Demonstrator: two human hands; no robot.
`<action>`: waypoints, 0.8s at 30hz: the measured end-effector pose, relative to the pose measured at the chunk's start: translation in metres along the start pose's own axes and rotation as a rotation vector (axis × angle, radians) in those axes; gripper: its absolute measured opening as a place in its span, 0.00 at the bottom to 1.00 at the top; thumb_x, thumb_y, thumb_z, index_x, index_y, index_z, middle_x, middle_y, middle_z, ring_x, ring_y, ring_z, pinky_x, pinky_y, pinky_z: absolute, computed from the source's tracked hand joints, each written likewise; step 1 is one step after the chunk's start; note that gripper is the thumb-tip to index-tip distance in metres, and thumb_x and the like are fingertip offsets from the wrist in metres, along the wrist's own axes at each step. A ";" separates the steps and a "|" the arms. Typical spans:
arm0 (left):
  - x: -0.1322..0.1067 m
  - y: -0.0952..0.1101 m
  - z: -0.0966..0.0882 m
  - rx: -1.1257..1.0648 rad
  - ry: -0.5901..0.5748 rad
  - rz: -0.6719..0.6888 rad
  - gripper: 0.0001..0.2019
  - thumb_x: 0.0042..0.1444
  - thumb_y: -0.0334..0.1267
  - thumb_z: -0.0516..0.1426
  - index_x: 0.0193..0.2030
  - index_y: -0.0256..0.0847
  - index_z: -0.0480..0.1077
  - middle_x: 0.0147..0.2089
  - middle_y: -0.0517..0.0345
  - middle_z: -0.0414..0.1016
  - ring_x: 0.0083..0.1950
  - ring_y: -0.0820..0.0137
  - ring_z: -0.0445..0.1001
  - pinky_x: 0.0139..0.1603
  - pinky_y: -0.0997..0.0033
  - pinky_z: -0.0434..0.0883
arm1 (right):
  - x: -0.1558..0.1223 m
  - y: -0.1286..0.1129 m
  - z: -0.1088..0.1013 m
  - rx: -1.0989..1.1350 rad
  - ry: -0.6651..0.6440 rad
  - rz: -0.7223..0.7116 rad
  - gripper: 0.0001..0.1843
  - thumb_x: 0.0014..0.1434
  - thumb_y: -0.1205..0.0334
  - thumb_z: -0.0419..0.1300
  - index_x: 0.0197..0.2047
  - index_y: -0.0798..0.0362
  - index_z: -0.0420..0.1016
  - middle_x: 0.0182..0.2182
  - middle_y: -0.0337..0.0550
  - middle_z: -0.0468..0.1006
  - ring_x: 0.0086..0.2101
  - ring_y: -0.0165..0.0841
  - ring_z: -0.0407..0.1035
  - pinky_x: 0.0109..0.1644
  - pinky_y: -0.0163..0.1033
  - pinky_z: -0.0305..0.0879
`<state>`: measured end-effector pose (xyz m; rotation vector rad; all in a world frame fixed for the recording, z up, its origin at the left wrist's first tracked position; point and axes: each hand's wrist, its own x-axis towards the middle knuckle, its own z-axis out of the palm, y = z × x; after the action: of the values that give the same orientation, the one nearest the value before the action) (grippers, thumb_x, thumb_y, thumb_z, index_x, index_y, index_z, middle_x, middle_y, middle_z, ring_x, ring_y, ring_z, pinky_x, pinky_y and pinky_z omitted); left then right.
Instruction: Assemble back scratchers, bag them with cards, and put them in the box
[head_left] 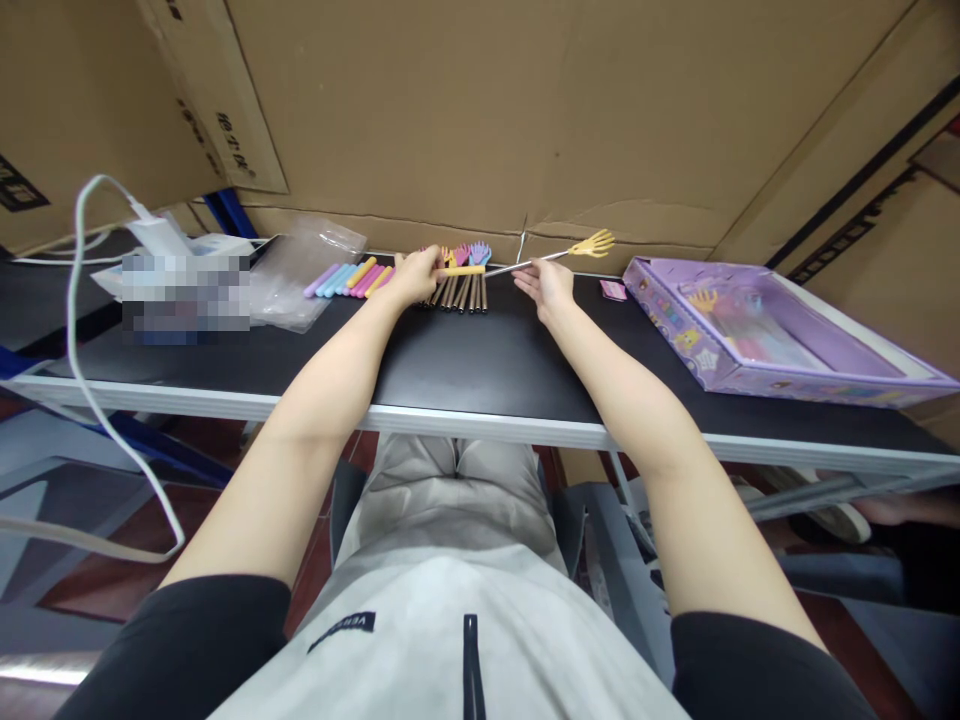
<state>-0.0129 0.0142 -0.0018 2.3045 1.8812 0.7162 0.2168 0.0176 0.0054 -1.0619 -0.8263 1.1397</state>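
Note:
A back scratcher with a yellow hand-shaped head point(592, 244) and a thin metal rod is held crosswise above the black table. My left hand point(417, 277) is closed on its yellow handle point(460, 270). Farther along, my right hand point(551, 286) pinches the rod near the head, its other fingers spread. Below and beside my left hand lies a row of metal rods point(472, 294) with coloured hand-shaped heads point(480, 254), partly hidden by that hand. To its left, several purple, blue, pink and yellow handles point(349, 278) lie side by side.
A purple display box point(825, 385) with a clear window stands at the right, beside a small pink card point(613, 290). Clear plastic bags point(300, 275) and a white cable point(73, 300) are at the left. A cardboard wall point(480, 120) rises behind the table's far edge.

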 end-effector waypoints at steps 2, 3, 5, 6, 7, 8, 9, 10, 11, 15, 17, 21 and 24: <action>0.001 -0.001 0.001 0.000 0.007 0.004 0.13 0.68 0.32 0.53 0.56 0.39 0.73 0.58 0.41 0.82 0.67 0.49 0.74 0.70 0.45 0.61 | 0.004 0.000 -0.002 0.030 0.028 -0.015 0.11 0.72 0.71 0.56 0.35 0.51 0.66 0.25 0.33 0.73 0.32 0.27 0.79 0.43 0.33 0.80; 0.001 -0.001 0.002 0.002 0.009 0.005 0.13 0.68 0.32 0.53 0.56 0.39 0.73 0.58 0.41 0.82 0.66 0.49 0.75 0.70 0.46 0.61 | 0.006 0.000 -0.003 0.040 0.035 -0.020 0.11 0.72 0.71 0.56 0.35 0.51 0.66 0.25 0.33 0.72 0.33 0.27 0.80 0.43 0.33 0.80; 0.002 -0.002 0.002 -0.003 0.011 0.011 0.12 0.68 0.32 0.54 0.55 0.39 0.73 0.57 0.42 0.82 0.66 0.49 0.75 0.70 0.46 0.61 | 0.009 0.000 -0.004 0.053 0.037 -0.025 0.11 0.72 0.71 0.56 0.35 0.52 0.66 0.26 0.33 0.73 0.33 0.27 0.80 0.43 0.32 0.80; 0.002 -0.002 0.003 -0.010 0.013 0.016 0.12 0.67 0.32 0.54 0.55 0.39 0.73 0.57 0.42 0.82 0.65 0.49 0.75 0.70 0.47 0.61 | 0.010 0.001 -0.005 0.058 0.032 -0.025 0.11 0.72 0.70 0.56 0.35 0.52 0.66 0.26 0.34 0.73 0.33 0.27 0.80 0.43 0.32 0.80; 0.003 -0.003 0.003 -0.017 0.015 0.020 0.12 0.67 0.32 0.54 0.54 0.39 0.73 0.56 0.43 0.82 0.65 0.49 0.75 0.69 0.47 0.61 | 0.011 0.002 -0.005 0.061 0.026 -0.025 0.10 0.71 0.70 0.57 0.36 0.52 0.66 0.26 0.34 0.73 0.33 0.27 0.80 0.42 0.32 0.80; 0.003 -0.003 0.003 -0.026 0.018 0.023 0.11 0.67 0.32 0.54 0.54 0.40 0.73 0.56 0.43 0.82 0.65 0.50 0.76 0.69 0.47 0.62 | 0.012 0.003 -0.005 0.066 0.021 -0.025 0.10 0.71 0.70 0.57 0.36 0.52 0.66 0.26 0.34 0.73 0.33 0.27 0.80 0.42 0.31 0.80; 0.003 -0.003 0.003 -0.033 0.019 0.027 0.11 0.67 0.32 0.54 0.54 0.40 0.73 0.56 0.44 0.82 0.64 0.50 0.76 0.69 0.48 0.62 | 0.013 0.004 -0.005 0.071 0.016 -0.024 0.10 0.71 0.70 0.57 0.36 0.52 0.67 0.26 0.34 0.73 0.33 0.27 0.80 0.42 0.32 0.80; 0.004 -0.004 0.003 -0.040 0.019 0.031 0.11 0.67 0.32 0.54 0.53 0.40 0.73 0.56 0.44 0.82 0.64 0.50 0.76 0.68 0.48 0.62 | 0.015 0.005 -0.005 0.078 0.011 -0.023 0.09 0.70 0.70 0.58 0.36 0.52 0.67 0.27 0.34 0.74 0.33 0.27 0.80 0.42 0.32 0.80; 0.004 -0.004 0.003 -0.048 0.017 0.034 0.11 0.66 0.32 0.54 0.53 0.40 0.74 0.55 0.44 0.82 0.63 0.51 0.76 0.68 0.48 0.63 | 0.016 0.006 -0.005 0.085 0.008 -0.022 0.09 0.70 0.70 0.58 0.36 0.52 0.67 0.27 0.34 0.74 0.33 0.27 0.80 0.43 0.33 0.80; 0.008 -0.008 0.006 -0.095 0.021 0.065 0.13 0.65 0.32 0.56 0.55 0.39 0.73 0.56 0.45 0.81 0.60 0.54 0.76 0.67 0.51 0.65 | 0.019 0.007 -0.006 0.117 0.002 -0.005 0.08 0.69 0.70 0.57 0.36 0.52 0.68 0.27 0.37 0.76 0.34 0.28 0.80 0.44 0.34 0.81; 0.009 -0.010 0.009 -0.114 0.038 0.083 0.15 0.65 0.33 0.56 0.57 0.40 0.73 0.57 0.47 0.81 0.60 0.55 0.76 0.67 0.52 0.64 | 0.018 0.007 -0.006 0.124 0.000 0.007 0.08 0.69 0.70 0.57 0.36 0.52 0.68 0.27 0.37 0.76 0.34 0.28 0.80 0.45 0.34 0.81; 0.014 -0.012 0.015 -0.131 0.062 0.128 0.13 0.67 0.34 0.55 0.56 0.40 0.75 0.53 0.48 0.81 0.57 0.56 0.76 0.65 0.54 0.65 | 0.017 0.006 -0.007 0.131 -0.035 0.011 0.07 0.67 0.71 0.59 0.36 0.52 0.69 0.29 0.38 0.77 0.36 0.30 0.81 0.48 0.38 0.82; 0.017 -0.013 0.018 -0.148 0.069 0.169 0.09 0.69 0.38 0.56 0.48 0.39 0.76 0.46 0.48 0.80 0.49 0.58 0.75 0.56 0.58 0.68 | 0.014 0.006 -0.007 0.135 -0.066 0.017 0.07 0.66 0.71 0.60 0.36 0.52 0.70 0.31 0.39 0.79 0.38 0.31 0.81 0.52 0.40 0.82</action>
<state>-0.0147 0.0378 -0.0175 2.3919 1.6106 0.9317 0.2247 0.0306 -0.0022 -0.9259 -0.7817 1.2330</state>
